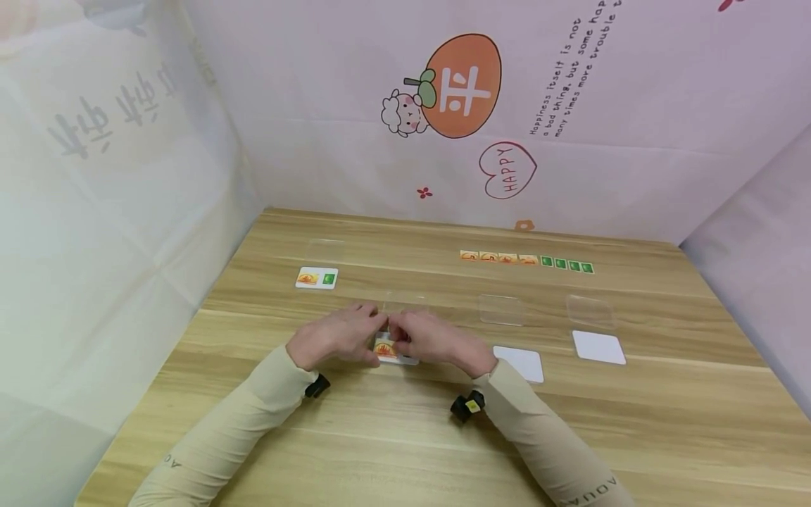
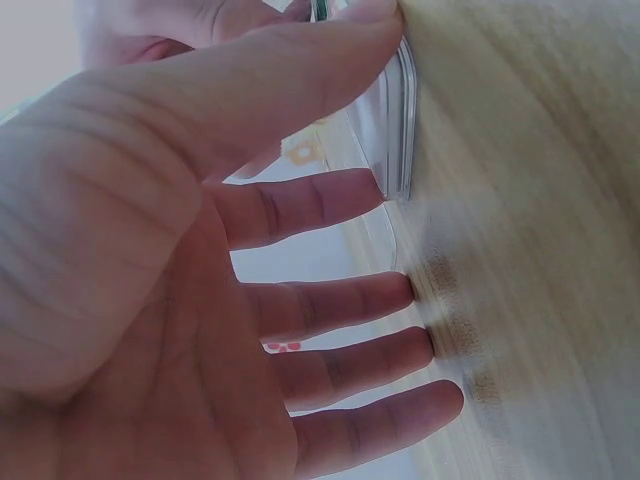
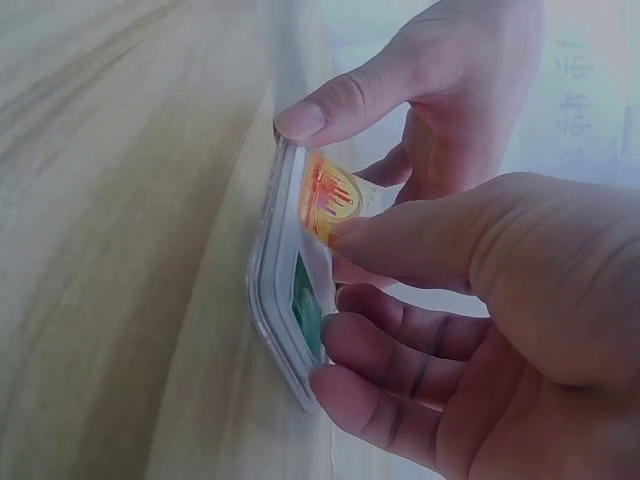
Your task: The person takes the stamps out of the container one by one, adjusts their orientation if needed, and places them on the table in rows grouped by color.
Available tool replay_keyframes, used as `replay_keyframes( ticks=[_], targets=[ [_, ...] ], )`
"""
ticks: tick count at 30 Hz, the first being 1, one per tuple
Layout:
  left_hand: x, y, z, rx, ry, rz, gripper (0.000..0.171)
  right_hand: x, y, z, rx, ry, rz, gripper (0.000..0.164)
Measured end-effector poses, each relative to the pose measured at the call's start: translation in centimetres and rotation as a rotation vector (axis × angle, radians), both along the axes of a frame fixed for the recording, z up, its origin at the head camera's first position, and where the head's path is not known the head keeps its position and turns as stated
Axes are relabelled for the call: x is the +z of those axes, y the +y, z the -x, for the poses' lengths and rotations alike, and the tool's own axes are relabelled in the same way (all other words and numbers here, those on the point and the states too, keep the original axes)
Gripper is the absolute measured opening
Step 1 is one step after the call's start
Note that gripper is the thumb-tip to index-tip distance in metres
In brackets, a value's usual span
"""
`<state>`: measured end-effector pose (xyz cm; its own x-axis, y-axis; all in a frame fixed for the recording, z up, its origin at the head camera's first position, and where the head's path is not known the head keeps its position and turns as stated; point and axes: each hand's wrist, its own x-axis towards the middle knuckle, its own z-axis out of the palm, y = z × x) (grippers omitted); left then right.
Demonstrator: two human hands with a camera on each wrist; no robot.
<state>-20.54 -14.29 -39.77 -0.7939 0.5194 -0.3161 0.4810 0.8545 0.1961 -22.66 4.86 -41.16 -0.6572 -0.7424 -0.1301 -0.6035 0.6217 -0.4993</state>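
Observation:
Mid-table, a white card (image 1: pixel 410 360) lies between the two hands. The left hand (image 1: pixel 338 336) holds its left side, thumb at the near edge and index finger at the far edge; its other fingertips touch the wood in the left wrist view. Above the card, the right hand (image 1: pixel 437 339) pinches a small orange picture piece (image 3: pixel 330 198) at the edge with its thumb; the opposing finger is partly hidden. A green piece (image 3: pixel 308 310) on the card shows beside its curled fingers. Clear layers edge the card (image 2: pixel 405 120) in the left wrist view.
A finished-looking white card (image 1: pixel 317 278) with orange and green pictures lies far left. Plain white cards (image 1: pixel 598 347) (image 1: pixel 519 364) lie right. Clear plates (image 1: pixel 502 310) (image 1: pixel 591 311) sit behind them. A row of orange pieces (image 1: pixel 497 258) and green pieces (image 1: pixel 567 265) lies near the back wall.

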Motion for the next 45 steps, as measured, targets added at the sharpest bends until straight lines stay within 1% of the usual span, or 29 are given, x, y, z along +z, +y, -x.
replay_keyframes(
  ticks=[2,9,13,18,26,32,45],
  targets=[
    [0.0,0.0,0.0,0.0,0.0,0.005,0.065,0.0,0.0,0.1,-0.004,-0.016,0.017,0.009],
    [0.1,0.1,0.1,0.005,-0.002,-0.003,0.057,0.4,0.5,0.5,0.003,-0.013,0.041,0.013],
    [0.1,0.1,0.1,-0.001,-0.002,-0.011,0.055,0.7,0.8,0.6,-0.015,-0.045,0.046,0.012],
    [0.0,0.1,0.2,-0.007,-0.003,-0.007,0.055,1.1,1.0,0.6,-0.027,-0.061,0.049,0.011],
    [-0.1,0.2,0.2,0.013,-0.008,0.01,0.059,1.2,1.2,0.7,-0.028,-0.067,0.058,0.011],
    [-0.1,0.1,0.2,0.02,-0.013,0.018,0.061,1.4,1.4,0.8,-0.041,-0.052,0.066,0.01],
    [0.0,0.2,0.2,-0.011,0.014,0.04,0.062,1.7,1.9,1.2,-0.053,-0.023,0.084,0.011]
  ],
)
